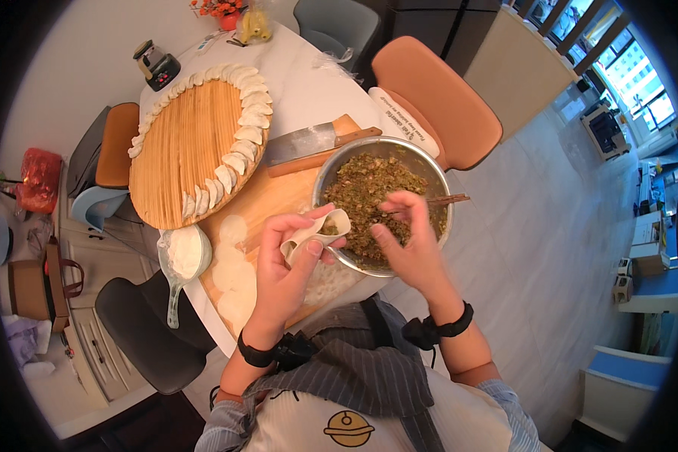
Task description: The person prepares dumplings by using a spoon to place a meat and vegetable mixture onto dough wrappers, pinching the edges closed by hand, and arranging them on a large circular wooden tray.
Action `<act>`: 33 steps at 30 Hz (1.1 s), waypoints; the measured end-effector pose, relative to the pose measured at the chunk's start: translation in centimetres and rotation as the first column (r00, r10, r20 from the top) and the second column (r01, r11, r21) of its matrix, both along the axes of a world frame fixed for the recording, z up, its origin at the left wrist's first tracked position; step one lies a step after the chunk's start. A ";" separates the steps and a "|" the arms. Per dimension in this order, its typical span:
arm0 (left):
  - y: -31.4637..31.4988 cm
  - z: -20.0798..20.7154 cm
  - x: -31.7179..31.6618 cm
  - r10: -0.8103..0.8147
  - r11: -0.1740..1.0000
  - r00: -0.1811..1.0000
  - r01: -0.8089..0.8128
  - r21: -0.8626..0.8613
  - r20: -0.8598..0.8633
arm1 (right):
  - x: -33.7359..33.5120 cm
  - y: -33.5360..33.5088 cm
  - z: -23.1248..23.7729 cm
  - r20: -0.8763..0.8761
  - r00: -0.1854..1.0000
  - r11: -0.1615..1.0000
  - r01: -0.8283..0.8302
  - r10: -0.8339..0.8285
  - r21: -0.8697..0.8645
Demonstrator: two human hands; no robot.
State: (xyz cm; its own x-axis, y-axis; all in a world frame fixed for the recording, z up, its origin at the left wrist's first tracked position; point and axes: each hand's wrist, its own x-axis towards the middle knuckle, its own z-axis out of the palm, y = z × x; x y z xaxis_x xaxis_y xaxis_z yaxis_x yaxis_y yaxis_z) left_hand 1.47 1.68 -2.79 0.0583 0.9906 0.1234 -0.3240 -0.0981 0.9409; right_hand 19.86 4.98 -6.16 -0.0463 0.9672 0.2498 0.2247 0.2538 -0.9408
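Observation:
My left hand point(281, 280) is closed around a pale dough wrapper point(306, 239), bent into a trough with a bit of green-brown filling inside. Right of it, my right hand point(420, 252) hovers over a large metal bowl point(320, 181), its thumb and curved fingers apart and nothing visible between them. Chopped filling point(365, 184) covers the bowl's inside. Brown chopsticks point(450, 200) stick out past the bowl's right rim, partly hidden behind my right fingers. Several flat wrappers point(235, 275) overlap on the floured wooden board point(267, 202) left of my left hand.
A round wooden tray point(192, 151) edged with folded dumplings point(255, 120) stands at the left. Behind the bowl lie a cleaver point(305, 142) and a rolling pin point(303, 163). A handled bowl of flour point(184, 252) sits at the table's left edge. An orange chair point(437, 98) stands beyond.

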 end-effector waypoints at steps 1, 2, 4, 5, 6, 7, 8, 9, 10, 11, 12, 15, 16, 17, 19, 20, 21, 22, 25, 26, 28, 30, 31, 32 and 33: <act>0.0 0.0 0.2 0.025 1.000 0.999 -0.025 0.016 -0.021 | -0.6 -0.2 1.0 -0.074 0.991 0.993 -0.111 0.108 -0.039; 0.0 -0.1 0.5 0.052 0.998 0.998 -0.051 0.032 -0.042 | -1.0 -0.3 1.8 -0.152 0.965 0.972 -0.225 0.213 -0.068; 0.0 0.1 0.5 0.087 0.995 0.993 -0.083 0.061 -0.074 | -1.7 -0.4 3.1 -0.099 0.965 0.971 -0.240 0.241 0.020; -0.1 0.0 0.4 0.095 0.994 0.992 -0.090 0.069 -0.084 | -2.1 -0.6 3.6 -0.096 0.970 0.975 -0.217 0.222 0.052; -0.1 0.0 0.3 0.107 0.992 0.990 -0.100 0.076 -0.092 | -2.5 -0.7 3.8 -0.092 0.974 0.977 -0.198 0.205 0.084; -0.1 -0.1 0.2 0.115 0.990 0.988 -0.105 0.092 -0.108 | -3.0 -0.6 3.6 -0.104 0.978 0.980 -0.172 0.182 0.103; -0.1 -0.1 0.1 0.124 0.988 0.985 -0.111 0.108 -0.124 | -3.3 -0.5 3.9 -0.113 0.976 0.981 -0.177 0.186 0.082; -0.2 -0.1 -0.1 0.136 0.985 0.981 -0.119 0.121 -0.139 | -3.6 -0.6 4.3 -0.121 0.974 0.981 -0.186 0.192 0.058; -0.3 -0.3 -0.3 0.149 0.982 0.974 -0.126 0.139 -0.169 | -3.9 -0.7 4.5 -0.130 0.972 0.980 -0.195 0.198 0.034; -0.3 -0.4 -0.4 0.161 0.979 0.967 -0.131 0.156 -0.199 | -4.1 -0.7 4.4 -0.088 0.980 0.981 -0.173 0.180 0.086; -0.3 -0.5 -0.5 0.174 0.975 0.958 -0.135 0.174 -0.227 | -4.2 -0.7 4.2 -0.046 0.986 0.979 -0.152 0.159 0.139; -0.4 -0.8 -0.6 0.202 0.965 0.952 -0.153 0.213 -0.231 | -4.6 -0.6 3.6 0.063 0.994 0.937 -0.103 0.087 0.333; -0.5 -0.9 -0.6 0.203 0.963 0.951 -0.151 0.225 -0.232 | -4.6 -0.7 3.5 0.096 0.994 0.910 -0.091 0.057 0.404; -0.6 -1.1 -0.7 0.204 0.960 0.951 -0.148 0.236 -0.233 | -4.7 -0.8 3.6 0.116 0.993 0.894 -0.082 0.034 0.440; -0.6 -1.2 -0.6 0.195 0.962 0.955 -0.142 0.234 -0.225 | -4.9 -0.8 3.7 0.149 0.989 0.861 -0.063 -0.015 0.505; -0.6 -1.1 -0.6 0.188 0.964 0.959 -0.139 0.225 -0.213 | -5.0 -0.8 3.6 0.141 0.990 0.846 -0.053 -0.026 0.531; -0.7 -0.9 -0.5 0.178 0.967 0.963 -0.134 0.216 -0.202 | -5.0 -0.7 3.5 0.132 0.991 0.831 -0.042 -0.038 0.555; -0.7 -0.7 -0.4 0.166 0.969 0.966 -0.123 0.212 -0.199 | -5.1 -0.7 3.4 0.123 0.991 0.814 -0.030 -0.051 0.579; -0.8 -0.3 -0.3 0.154 0.973 0.970 -0.115 0.201 -0.189 | -5.1 -0.6 3.3 0.108 0.991 0.801 -0.006 -0.073 0.598; -0.8 -0.3 -0.2 0.165 0.972 0.969 -0.128 0.197 -0.184 | -5.1 -0.5 3.3 0.099 0.993 0.798 -0.007 -0.066 0.603; -0.9 -0.1 -0.2 0.174 0.974 0.973 -0.149 0.169 -0.150 | -5.2 -0.3 3.2 0.082 0.995 0.790 -0.009 -0.052 0.613; -1.1 0.3 -0.2 0.173 0.979 0.981 -0.162 0.121 -0.091 | -5.0 -0.6 4.1 0.105 0.994 0.906 -0.071 0.030 0.417; -1.0 0.1 -0.6 0.173 0.981 0.974 -0.157 0.116 -0.148 | -5.0 -0.7 4.6 0.109 0.991 0.945 -0.104 0.073 0.311; -1.0 -0.2 -1.1 0.172 0.982 0.964 -0.152 0.110 -0.204 | -5.0 -0.4 4.7 0.126 0.990 0.935 -0.102 0.062 0.340; -1.0 -0.3 -1.4 0.171 0.984 0.951 -0.149 0.103 -0.258 | -5.1 0.0 4.9 0.143 0.988 0.925 -0.101 0.051 0.367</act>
State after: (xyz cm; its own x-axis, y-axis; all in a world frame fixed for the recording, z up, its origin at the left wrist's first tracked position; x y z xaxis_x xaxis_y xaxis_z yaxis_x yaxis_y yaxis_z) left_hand 0.06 0.72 -3.14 -0.0584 0.9770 0.2051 -0.0380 -0.2075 0.9775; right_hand 14.72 4.99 -1.24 -0.1717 0.7975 0.5783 0.3034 0.6013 -0.7392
